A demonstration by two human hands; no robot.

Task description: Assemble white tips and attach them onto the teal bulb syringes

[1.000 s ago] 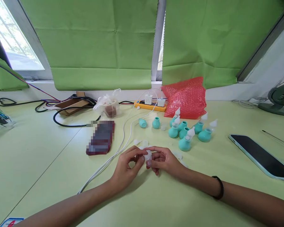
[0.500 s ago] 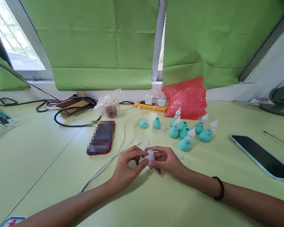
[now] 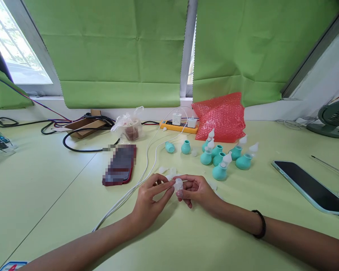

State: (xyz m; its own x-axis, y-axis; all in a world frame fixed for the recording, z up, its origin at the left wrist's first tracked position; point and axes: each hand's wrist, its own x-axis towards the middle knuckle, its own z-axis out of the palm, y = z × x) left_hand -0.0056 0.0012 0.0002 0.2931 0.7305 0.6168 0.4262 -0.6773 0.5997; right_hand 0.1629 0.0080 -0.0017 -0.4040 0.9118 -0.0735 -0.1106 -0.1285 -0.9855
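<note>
My left hand [image 3: 149, 199] and my right hand [image 3: 197, 190] meet just above the pale green table [image 3: 59, 195]. Both pinch a small clear plastic piece [image 3: 177, 184] between fingertips and thumbs. More small clear pieces [image 3: 167, 171] lie just beyond the hands. A cluster of teal rubber bulbs [image 3: 220, 160], some with clear tips on top, stands to the right behind my right hand. Two teal bulbs without tips [image 3: 177, 147] sit further back. A black band is on my right wrist.
White cables [image 3: 147, 165] run past my left hand to an orange power strip [image 3: 179, 126]. A dark red wallet-like item [image 3: 119, 165], a phone [image 3: 307, 184] at right, a red bubble bag [image 3: 220, 116], a plastic-wrapped cup [image 3: 130, 128], black cables and a fan [image 3: 333, 116] are also on the table.
The hands stay together on the clear piece; the fingers shift slightly around it. Nothing else has moved.
</note>
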